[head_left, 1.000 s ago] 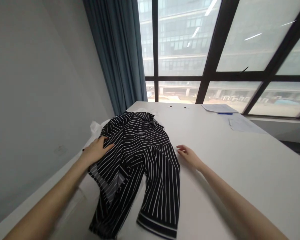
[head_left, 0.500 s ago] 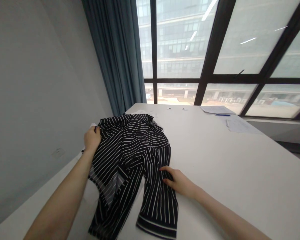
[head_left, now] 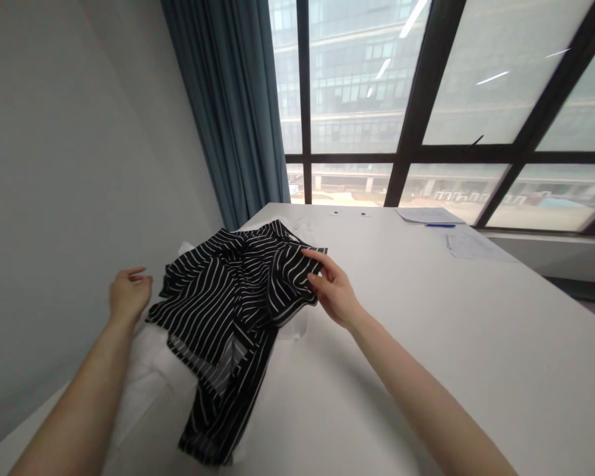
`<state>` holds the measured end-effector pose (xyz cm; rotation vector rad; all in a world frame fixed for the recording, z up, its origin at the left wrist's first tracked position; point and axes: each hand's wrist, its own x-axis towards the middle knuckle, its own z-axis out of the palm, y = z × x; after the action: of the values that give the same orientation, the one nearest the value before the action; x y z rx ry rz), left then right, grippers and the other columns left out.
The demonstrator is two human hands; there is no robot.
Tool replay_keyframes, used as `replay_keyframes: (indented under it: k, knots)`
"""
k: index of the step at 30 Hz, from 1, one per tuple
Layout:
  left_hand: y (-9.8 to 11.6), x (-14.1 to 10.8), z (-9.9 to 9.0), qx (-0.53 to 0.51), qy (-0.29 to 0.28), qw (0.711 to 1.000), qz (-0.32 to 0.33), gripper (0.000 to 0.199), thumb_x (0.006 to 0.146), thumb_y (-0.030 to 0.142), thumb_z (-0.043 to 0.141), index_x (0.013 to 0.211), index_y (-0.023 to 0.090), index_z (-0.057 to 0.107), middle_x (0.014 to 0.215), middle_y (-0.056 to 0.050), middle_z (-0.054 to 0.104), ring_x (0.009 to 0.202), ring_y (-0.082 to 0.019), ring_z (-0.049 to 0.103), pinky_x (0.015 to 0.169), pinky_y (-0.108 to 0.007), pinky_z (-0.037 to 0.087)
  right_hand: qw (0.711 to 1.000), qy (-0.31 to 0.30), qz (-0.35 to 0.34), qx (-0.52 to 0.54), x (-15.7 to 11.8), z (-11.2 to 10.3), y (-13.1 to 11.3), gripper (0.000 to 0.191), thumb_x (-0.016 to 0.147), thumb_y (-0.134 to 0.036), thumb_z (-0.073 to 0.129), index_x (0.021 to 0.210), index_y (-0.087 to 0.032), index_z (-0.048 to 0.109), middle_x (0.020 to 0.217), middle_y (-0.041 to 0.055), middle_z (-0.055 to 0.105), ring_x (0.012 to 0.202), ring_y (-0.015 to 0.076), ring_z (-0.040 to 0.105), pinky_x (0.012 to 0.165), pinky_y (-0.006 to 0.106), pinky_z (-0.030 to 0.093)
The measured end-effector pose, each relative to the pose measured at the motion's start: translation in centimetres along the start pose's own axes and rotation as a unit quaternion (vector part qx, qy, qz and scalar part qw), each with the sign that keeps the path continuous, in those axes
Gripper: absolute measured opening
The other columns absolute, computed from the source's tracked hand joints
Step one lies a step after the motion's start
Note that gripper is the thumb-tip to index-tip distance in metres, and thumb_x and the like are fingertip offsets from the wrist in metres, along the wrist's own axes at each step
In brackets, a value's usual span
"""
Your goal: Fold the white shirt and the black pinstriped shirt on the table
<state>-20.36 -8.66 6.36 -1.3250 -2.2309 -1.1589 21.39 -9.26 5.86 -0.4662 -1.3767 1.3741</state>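
A black shirt with white stripes [head_left: 211, 297] lies spread on the white table [head_left: 406, 370], its collar end toward the window. One sleeve [head_left: 238, 403] stretches toward me, while the other is bunched up at the right side of the shirt. My right hand [head_left: 334, 291] grips that bunched sleeve between thumb and fingers. Off the shirt's left edge, my left hand [head_left: 130, 295] is in the air with fingers slightly curled and apart, holding nothing. White cloth [head_left: 151, 360] shows under and around the shirt.
A grey wall [head_left: 89, 165] runs close along the left side. Blue curtains [head_left: 233, 99] and a window stand beyond the table. Papers [head_left: 429, 215] and a blue pen [head_left: 440, 225] lie at the far right of the table.
My right hand has lifted the right sleeve up and away from me, folding it against the shirt. My left hand has let go of the shirt and moved left.
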Motion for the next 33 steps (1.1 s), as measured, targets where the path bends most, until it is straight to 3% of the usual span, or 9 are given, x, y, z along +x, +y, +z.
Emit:
replay_keyframes:
  k: [3,6,9,12,15,19,23,29,33]
  knots:
    - [2.4,-1.9,-0.3,-0.015,-0.030,0.999,0.019,0.025,0.081,0.021,0.051,0.101,0.011,0.062,0.096,-0.008,0.066,0.091,-0.020,0.060,0.086,-0.039,0.053,0.994,-0.036,0.098,0.020,-0.2,0.0,2.4,0.054,0.079,-0.025,0.066,0.131,-0.030,0.053,0.096,-0.0006,0.063,0.079,0.0143,0.057,0.084,0.034,0.048]
    - [6.9,-6.0,-0.2,-0.095,-0.144,0.972,0.162,0.031,0.090,0.034,0.043,0.104,0.014,0.063,0.107,-0.010,0.065,0.103,-0.022,0.059,0.097,-0.039,0.046,0.976,-0.103,0.190,-0.014,-1.9,-0.4,5.7,0.054,0.074,-0.018,0.067,0.127,-0.026,0.057,0.093,0.0000,0.065,0.080,0.0147,0.058,0.086,0.037,0.048]
    - [11.4,-12.2,0.5,-0.071,-0.269,0.910,0.309,0.034,0.092,0.045,0.045,0.107,0.019,0.063,0.110,-0.008,0.065,0.107,-0.025,0.058,0.099,-0.043,0.043,0.973,-0.127,0.191,-0.021,-3.5,-0.5,7.7,0.052,0.075,-0.019,0.065,0.126,-0.026,0.057,0.111,0.0030,0.066,0.096,0.0182,0.060,0.091,0.038,0.047]
    - [13.9,-16.7,1.3,0.005,-0.264,0.883,0.389,0.034,0.086,0.046,0.059,0.103,0.018,0.065,0.113,-0.013,0.064,0.113,-0.031,0.055,0.102,-0.051,0.036,0.972,-0.139,0.185,-0.039,-4.5,-1.0,7.5,0.053,0.077,-0.020,0.063,0.129,-0.028,0.056,0.125,0.0041,0.062,0.110,0.0200,0.057,0.098,0.040,0.044]
    - [14.0,-16.3,1.2,-0.019,-0.270,0.894,0.356,0.024,0.090,0.035,0.051,0.097,0.017,0.066,0.109,-0.011,0.066,0.106,-0.028,0.059,0.097,-0.046,0.041,0.970,-0.139,0.182,-0.080,-6.2,-2.6,5.6,0.055,0.077,-0.017,0.062,0.131,-0.027,0.055,0.130,0.0066,0.060,0.115,0.0208,0.056,0.103,0.043,0.041]
    - [11.4,-9.7,-1.2,-0.041,-0.269,0.951,0.148,0.024,0.090,0.032,0.047,0.095,0.017,0.064,0.094,-0.007,0.069,0.088,-0.023,0.064,0.083,-0.035,0.049,0.938,-0.148,0.185,-0.253,-10.3,-5.8,2.1,0.046,0.085,-0.021,0.054,0.131,-0.022,0.055,0.122,0.0101,0.065,0.108,0.0212,0.061,0.098,0.042,0.045]
    - [8.3,-5.4,-3.4,0.149,-0.167,0.974,0.036,0.038,0.091,0.036,0.051,0.120,0.012,0.058,0.118,-0.018,0.062,0.111,-0.036,0.058,0.096,-0.057,0.041,0.904,-0.082,0.172,-0.381,-14.5,-9.9,-0.6,0.034,0.092,-0.030,0.046,0.118,-0.020,0.063,0.122,0.0116,0.067,0.108,0.0225,0.064,0.093,0.038,0.050]
    - [9.5,-10.8,-1.8,0.145,-0.095,0.964,0.204,0.039,0.092,0.019,0.044,0.129,0.012,0.052,0.141,-0.022,0.045,0.137,-0.037,0.035,0.110,-0.063,0.022,0.788,0.010,0.010,-0.615,-17.3,-17.2,-0.7,0.036,0.093,-0.030,0.041,0.118,-0.022,0.066,0.125,0.0130,0.065,0.115,0.0248,0.061,0.101,0.045,0.047]
    - [14.0,-18.1,-0.5,0.035,-0.183,0.908,0.376,0.030,0.093,0.020,0.045,0.119,0.019,0.060,0.136,-0.013,0.054,0.138,-0.029,0.037,0.114,-0.055,0.020,0.727,0.016,-0.041,-0.685,-18.1,-19.9,0.6,0.038,0.096,-0.029,0.037,0.119,-0.020,0.066,0.127,0.0152,0.064,0.119,0.0271,0.059,0.100,0.049,0.048]
